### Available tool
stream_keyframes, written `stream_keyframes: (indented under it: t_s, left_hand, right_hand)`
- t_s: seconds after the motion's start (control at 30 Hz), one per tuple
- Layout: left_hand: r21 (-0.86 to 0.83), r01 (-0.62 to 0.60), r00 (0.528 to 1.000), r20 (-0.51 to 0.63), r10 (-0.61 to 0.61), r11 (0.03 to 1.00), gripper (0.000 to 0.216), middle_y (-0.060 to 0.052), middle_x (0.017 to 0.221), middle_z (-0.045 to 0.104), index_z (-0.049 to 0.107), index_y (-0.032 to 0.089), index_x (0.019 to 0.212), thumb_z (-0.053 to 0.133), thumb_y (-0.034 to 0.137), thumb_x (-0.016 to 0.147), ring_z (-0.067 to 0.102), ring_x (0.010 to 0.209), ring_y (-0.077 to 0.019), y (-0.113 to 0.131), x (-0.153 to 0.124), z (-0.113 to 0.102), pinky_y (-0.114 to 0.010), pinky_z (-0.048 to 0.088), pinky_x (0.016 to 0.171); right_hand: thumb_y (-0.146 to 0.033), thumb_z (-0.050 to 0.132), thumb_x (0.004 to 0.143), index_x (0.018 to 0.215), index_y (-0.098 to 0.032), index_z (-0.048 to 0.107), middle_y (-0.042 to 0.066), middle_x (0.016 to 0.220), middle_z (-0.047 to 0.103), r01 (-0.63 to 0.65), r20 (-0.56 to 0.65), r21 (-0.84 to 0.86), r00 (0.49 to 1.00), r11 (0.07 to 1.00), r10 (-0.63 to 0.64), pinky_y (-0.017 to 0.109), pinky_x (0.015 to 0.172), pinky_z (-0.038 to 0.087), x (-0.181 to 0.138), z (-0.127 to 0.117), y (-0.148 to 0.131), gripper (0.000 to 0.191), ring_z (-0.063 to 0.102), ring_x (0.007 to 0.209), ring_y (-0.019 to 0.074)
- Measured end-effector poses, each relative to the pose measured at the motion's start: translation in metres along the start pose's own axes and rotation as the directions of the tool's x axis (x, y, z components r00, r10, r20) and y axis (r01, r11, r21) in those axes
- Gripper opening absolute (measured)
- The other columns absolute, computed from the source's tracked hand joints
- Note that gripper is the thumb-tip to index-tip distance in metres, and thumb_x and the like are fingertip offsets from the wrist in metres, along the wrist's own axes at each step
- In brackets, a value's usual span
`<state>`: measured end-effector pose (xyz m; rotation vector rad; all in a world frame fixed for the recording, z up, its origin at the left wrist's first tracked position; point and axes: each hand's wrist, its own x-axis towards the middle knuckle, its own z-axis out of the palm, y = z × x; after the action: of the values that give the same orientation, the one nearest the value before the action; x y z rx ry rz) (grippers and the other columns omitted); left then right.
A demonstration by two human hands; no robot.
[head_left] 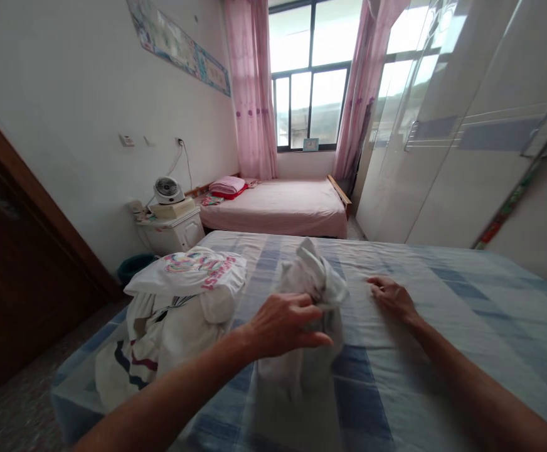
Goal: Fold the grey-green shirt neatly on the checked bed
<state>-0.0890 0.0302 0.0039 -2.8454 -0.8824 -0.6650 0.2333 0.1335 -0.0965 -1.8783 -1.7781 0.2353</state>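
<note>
A pale grey garment [308,276] lies bunched on the blue checked bed sheet [396,389] in front of me. My left hand [285,323] is closed on the middle of this garment, lifting a fold of it. My right hand [391,296] rests on the sheet just right of the garment, fingers curled and pressing down, apart from the cloth. To the left lies a pile of white clothes [179,301], the top piece printed with pink lettering.
A pink bed [283,210] stands beyond, under a window with pink curtains [252,88]. A white nightstand [172,232] with a small fan [167,189] stands at the left wall. Glossy wardrobe doors [443,125] line the right. A dark wooden door [14,263] is at far left.
</note>
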Motion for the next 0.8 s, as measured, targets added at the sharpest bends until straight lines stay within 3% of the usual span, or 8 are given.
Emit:
stream_keyframes:
  t_s: [0.1, 0.23, 0.33, 0.43, 0.6, 0.67, 0.73, 0.8]
  left_hand:
    - [-0.031, 0.258, 0.966, 0.04, -0.256, 0.966, 0.028, -0.002, 0.086, 0.062, 0.064, 0.022, 0.089, 0.046, 0.044, 0.09, 0.06, 0.076, -0.0143, 0.002, -0.017, 0.035, -0.023, 0.042, 0.066]
    - [-0.088, 0.596, 0.799, -0.029, -0.6, 0.798, 0.035, -0.006, 0.104, 0.061, 0.059, 0.02, 0.107, 0.048, 0.047, 0.088, 0.061, 0.084, -0.0175, -0.018, -0.021, 0.049, -0.027, 0.043, 0.072]
    - [-0.132, 0.661, 0.75, 0.084, -0.656, 0.738, 0.043, -0.006, 0.095, 0.064, 0.059, 0.018, 0.109, 0.052, 0.052, 0.083, 0.061, 0.081, -0.0191, -0.024, -0.012, 0.055, -0.026, 0.041, 0.068]
    - [-0.114, 0.682, 0.73, 0.17, -0.662, 0.723, 0.026, -0.002, 0.071, 0.063, 0.064, 0.02, 0.085, 0.045, 0.038, 0.087, 0.06, 0.07, -0.0168, -0.023, -0.001, 0.061, -0.024, 0.036, 0.061]
    - [-0.275, 0.656, 0.707, -0.1, -0.7, 0.703, 0.029, -0.002, 0.071, 0.064, 0.064, 0.018, 0.082, 0.039, 0.033, 0.087, 0.058, 0.068, -0.0144, -0.048, 0.0, 0.032, -0.023, 0.038, 0.063]
    - [-0.358, 0.647, 0.616, -0.275, -0.738, 0.673, 0.026, -0.001, 0.072, 0.063, 0.064, 0.018, 0.084, 0.043, 0.034, 0.083, 0.057, 0.067, -0.014, -0.066, -0.01, 0.007, -0.022, 0.04, 0.063]
    - [-0.437, 0.66, 0.469, -0.396, -0.79, 0.611, 0.023, 0.002, 0.063, 0.059, 0.063, 0.018, 0.082, 0.047, 0.034, 0.079, 0.053, 0.059, -0.0131, -0.083, -0.026, -0.016, -0.022, 0.04, 0.058]
    - [-0.518, 0.67, 0.324, -0.442, -0.836, 0.533, 0.022, 0.004, 0.055, 0.053, 0.063, 0.018, 0.082, 0.05, 0.035, 0.075, 0.048, 0.05, -0.0122, -0.094, -0.046, -0.031, -0.022, 0.039, 0.051]
  right_hand:
    - [-0.033, 0.042, 0.081, 0.105, -0.018, 0.066, 0.004, 0.083, 0.07, -0.109, 0.098, 0.214, 0.991, 0.971, 0.09, 0.028, 0.07, 0.047, -0.016, -0.02, -0.003, 0.037, 0.066, 0.076, 0.0187]
    - [-0.046, 0.039, 0.085, 0.101, -0.019, 0.066, 0.005, 0.087, 0.069, -0.024, 0.124, 0.23, 0.992, 0.973, -0.005, 0.029, 0.07, 0.044, -0.041, -0.032, -0.023, 0.042, 0.064, 0.077, 0.0188]
    - [-0.05, 0.044, 0.083, 0.094, -0.019, 0.066, 0.006, 0.091, 0.068, 0.049, 0.134, 0.162, 0.988, 0.986, -0.072, 0.028, 0.073, 0.042, -0.056, -0.022, -0.046, 0.039, 0.062, 0.082, 0.0191]
    - [-0.035, 0.05, 0.078, 0.072, -0.019, 0.061, 0.003, 0.071, 0.063, 0.079, 0.141, 0.088, 0.986, 0.993, -0.091, 0.026, 0.065, 0.038, -0.062, -0.006, -0.064, 0.02, 0.057, 0.068, 0.016]
    - [-0.029, 0.045, 0.076, 0.07, -0.019, 0.054, -0.001, 0.064, 0.055, 0.083, -0.033, 0.452, 0.997, 0.888, -0.076, 0.025, 0.059, 0.037, -0.055, -0.026, -0.065, 0.014, 0.049, 0.061, 0.0128]
    - [-0.034, 0.049, 0.075, 0.08, -0.02, 0.056, -0.002, 0.068, 0.057, 0.043, -0.113, 0.668, 0.993, 0.743, 0.044, 0.025, 0.057, 0.04, -0.053, -0.055, -0.051, 0.016, 0.051, 0.061, 0.0132]
    - [-0.036, 0.052, 0.072, 0.087, -0.021, 0.054, -0.003, 0.065, 0.056, 0.004, -0.163, 0.808, 0.963, 0.59, 0.216, 0.026, 0.053, 0.042, -0.055, -0.087, -0.025, 0.02, 0.052, 0.058, 0.0142]
    - [-0.036, 0.052, 0.073, 0.091, -0.026, 0.052, -0.002, 0.066, 0.058, 0.017, -0.236, 0.825, 0.918, 0.565, 0.318, 0.029, 0.051, 0.045, -0.064, -0.117, 0.011, 0.021, 0.056, 0.058, 0.0174]
